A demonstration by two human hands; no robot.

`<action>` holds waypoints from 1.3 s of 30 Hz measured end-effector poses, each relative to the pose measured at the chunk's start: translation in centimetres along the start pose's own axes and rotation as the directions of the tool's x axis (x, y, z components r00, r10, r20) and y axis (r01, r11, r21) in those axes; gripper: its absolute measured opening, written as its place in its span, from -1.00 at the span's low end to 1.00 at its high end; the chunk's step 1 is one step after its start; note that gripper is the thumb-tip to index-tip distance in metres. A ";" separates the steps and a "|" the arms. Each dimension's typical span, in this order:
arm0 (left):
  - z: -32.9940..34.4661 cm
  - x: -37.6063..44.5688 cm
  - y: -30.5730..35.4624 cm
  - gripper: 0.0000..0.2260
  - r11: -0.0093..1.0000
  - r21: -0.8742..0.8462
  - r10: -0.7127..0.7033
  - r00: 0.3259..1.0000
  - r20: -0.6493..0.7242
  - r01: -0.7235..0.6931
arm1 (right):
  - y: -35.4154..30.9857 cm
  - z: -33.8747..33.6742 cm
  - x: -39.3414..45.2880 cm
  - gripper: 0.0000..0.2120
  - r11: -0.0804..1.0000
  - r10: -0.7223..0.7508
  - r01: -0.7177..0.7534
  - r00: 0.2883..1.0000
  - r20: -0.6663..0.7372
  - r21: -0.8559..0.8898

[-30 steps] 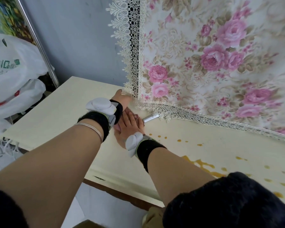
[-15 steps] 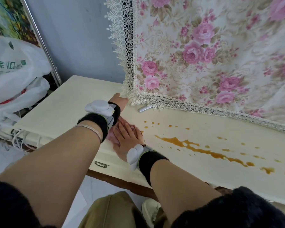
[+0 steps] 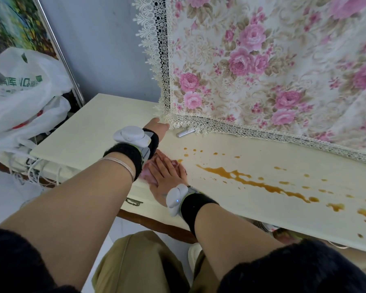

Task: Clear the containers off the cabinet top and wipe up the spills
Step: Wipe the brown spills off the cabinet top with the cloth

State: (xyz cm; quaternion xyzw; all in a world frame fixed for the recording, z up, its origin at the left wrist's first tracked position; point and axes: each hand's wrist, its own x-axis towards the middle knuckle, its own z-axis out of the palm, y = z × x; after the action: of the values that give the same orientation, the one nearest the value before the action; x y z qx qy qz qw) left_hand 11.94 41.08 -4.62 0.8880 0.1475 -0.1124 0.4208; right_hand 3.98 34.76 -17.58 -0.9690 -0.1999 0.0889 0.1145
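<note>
A cream cabinet top [image 3: 97,132] carries a long brown spill [image 3: 251,182] with scattered drops around it. My right hand [image 3: 167,176] lies flat, fingers spread, pressing a pink rag [image 3: 149,173] onto the top near its front edge, just left of the spill's nearest drops. My left hand [image 3: 157,129] reaches over the right one to the lace corner of a floral cloth [image 3: 262,70] and holds it there; its fingertips are hidden by the lace. No containers are in view.
A small silver object [image 3: 184,133] pokes out from under the lace edge at the back. White plastic bags [image 3: 23,98] and cords sit off the cabinet's left end. A drawer handle [image 3: 133,201] shows below the front edge.
My right hand has slid the pink rag back from the lace edge toward the cabinet's front. My left hand has stayed at the cloth corner. More of the spill has come into view.
</note>
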 end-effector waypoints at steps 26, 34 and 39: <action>5.8 1.7 0.6 -0.81 0.990 0.136 0.026 0.998 0.055 -0.033 | 11.7 -4.0 1.4 -0.44 0.936 0.341 -0.338 0.940 -0.018 0.099; 7.8 0.9 3.1 -0.61 0.980 0.176 0.068 0.991 0.119 -0.089 | 16.7 -5.0 -1.6 -0.42 0.880 0.462 -0.455 0.886 -0.028 0.134; 8.9 0.7 3.8 -0.61 0.980 0.169 0.083 0.986 0.145 -0.107 | 18.0 -4.8 -2.9 -0.43 0.843 0.527 -0.517 0.849 -0.035 0.146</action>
State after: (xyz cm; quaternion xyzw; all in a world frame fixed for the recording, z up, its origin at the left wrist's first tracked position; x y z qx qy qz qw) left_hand 13.24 31.93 -7.60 0.9179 0.0652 -0.1655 0.3548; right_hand 9.04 16.60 -17.22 -0.9798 0.0819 0.0936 0.1565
